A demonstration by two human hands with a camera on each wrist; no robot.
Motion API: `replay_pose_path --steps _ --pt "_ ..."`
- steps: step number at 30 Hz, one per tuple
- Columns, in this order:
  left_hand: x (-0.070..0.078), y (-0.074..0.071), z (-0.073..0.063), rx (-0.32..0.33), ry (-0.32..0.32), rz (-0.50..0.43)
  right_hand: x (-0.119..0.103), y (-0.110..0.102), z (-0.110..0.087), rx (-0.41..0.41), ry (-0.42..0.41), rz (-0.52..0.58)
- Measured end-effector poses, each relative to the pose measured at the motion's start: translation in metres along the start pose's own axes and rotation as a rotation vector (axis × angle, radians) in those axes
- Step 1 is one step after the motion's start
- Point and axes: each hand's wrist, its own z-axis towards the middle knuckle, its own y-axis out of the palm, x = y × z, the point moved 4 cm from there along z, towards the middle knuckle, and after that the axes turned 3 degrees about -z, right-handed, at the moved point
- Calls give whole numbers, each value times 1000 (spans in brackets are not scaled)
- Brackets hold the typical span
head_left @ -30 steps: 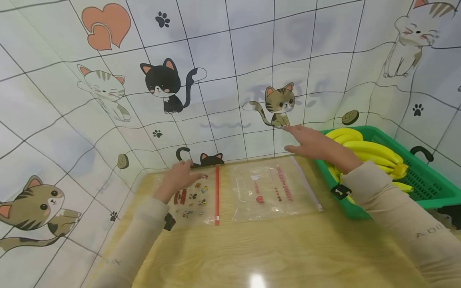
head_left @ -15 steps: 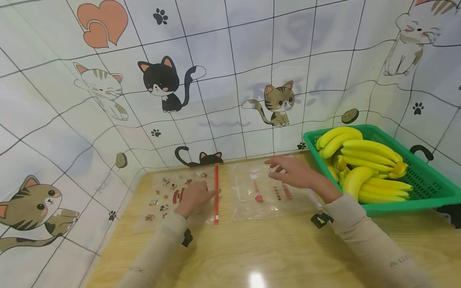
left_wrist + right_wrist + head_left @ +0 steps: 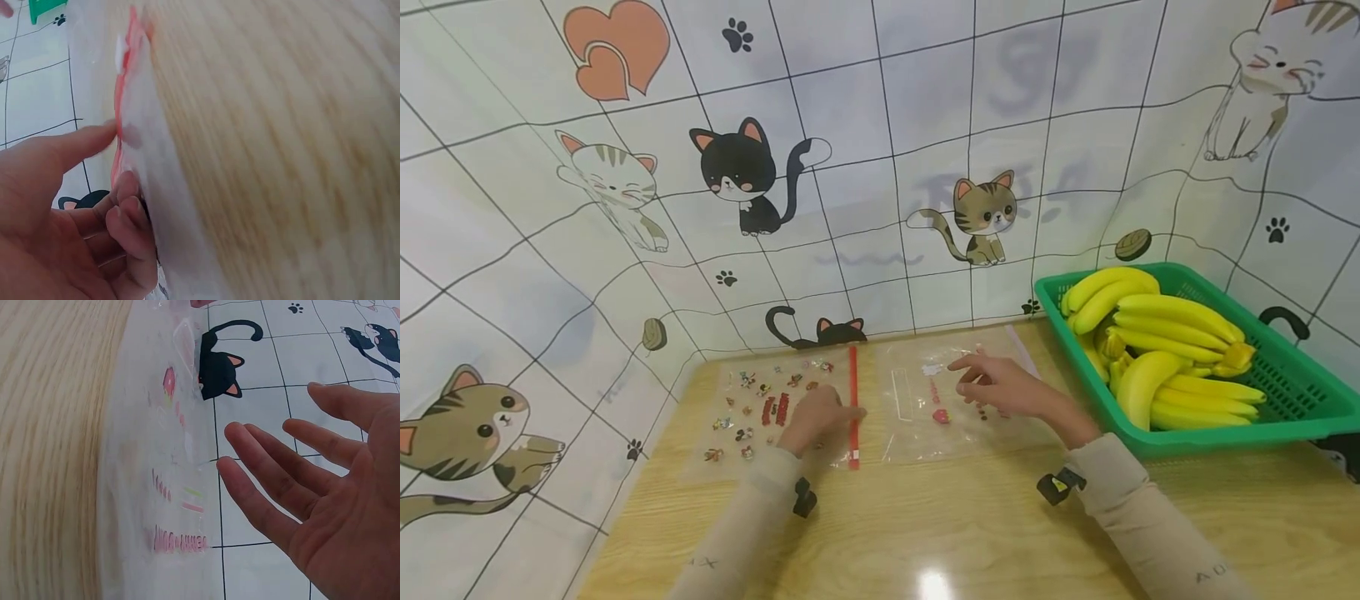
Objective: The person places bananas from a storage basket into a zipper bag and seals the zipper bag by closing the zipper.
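Note:
A clear zip bag (image 3: 760,379) printed with small cartoon figures and a red zip strip (image 3: 853,400) lies flat on the wooden table. Over its right part is my left hand (image 3: 815,415). In the left wrist view the thumb (image 3: 94,139) reaches to the red strip, while the other fingers bend loosely at the bag's surface. To the right lies a second clear zip bag (image 3: 910,437) with pink print and a strawberry picture. My right hand (image 3: 1003,385) is above this second bag, fingers spread and relaxed, with nothing in it; the right wrist view shows its palm.
A green plastic basket (image 3: 1311,392) with several bunches of yellow bananas (image 3: 1180,317) stands at the right of the wooden table (image 3: 955,517). A wall covering (image 3: 917,125) with cat drawings rises behind and at both sides.
My left hand has come right and toward me, from the first bag's back edge to near its red strip. My right hand has moved left and down, from near the basket to over the second bag.

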Motion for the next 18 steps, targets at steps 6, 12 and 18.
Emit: replay_pose_path --steps 6,12,18 --pt "2 -5 0 -10 25 -7 1 3 0 14 -30 -15" --pt "7 -15 -7 14 89 0 2 8 3 28 -40 8" --pt "20 -23 -20 55 103 -160 4 14 6 38 -33 49"
